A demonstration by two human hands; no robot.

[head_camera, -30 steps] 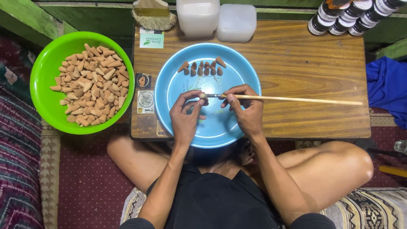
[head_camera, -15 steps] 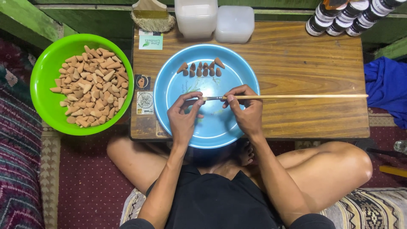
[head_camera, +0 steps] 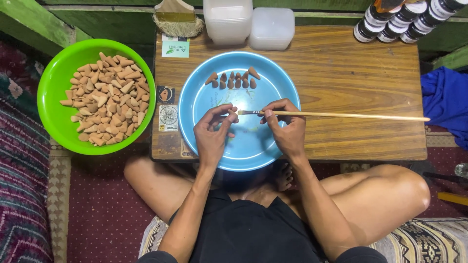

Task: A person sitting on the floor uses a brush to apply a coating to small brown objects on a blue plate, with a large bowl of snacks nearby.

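Observation:
My left hand (head_camera: 213, 132) pinches a small brown cone (head_camera: 233, 117) between thumb and fingers over the blue round tray (head_camera: 204, 97). My right hand (head_camera: 284, 124) grips a long thin wooden paintbrush (head_camera: 341, 116) near its metal ferrule, and the bristle tip touches the cone. The brush handle points right across the wooden table (head_camera: 351, 78). A row of several darker cones (head_camera: 233, 80) lies at the far side of the blue tray.
A green bowl (head_camera: 58, 87) heaped with pale clay cones (head_camera: 108, 97) sits left of the table. Clear plastic tubs (head_camera: 243, 22), a broad brush (head_camera: 178, 17) and small paint jars (head_camera: 404, 22) line the far edge. Blue cloth (head_camera: 446, 104) lies at right.
Both hands stay over the blue tray; the brush tip works against the cone with small strokes and the cone turns slightly in my left fingers.

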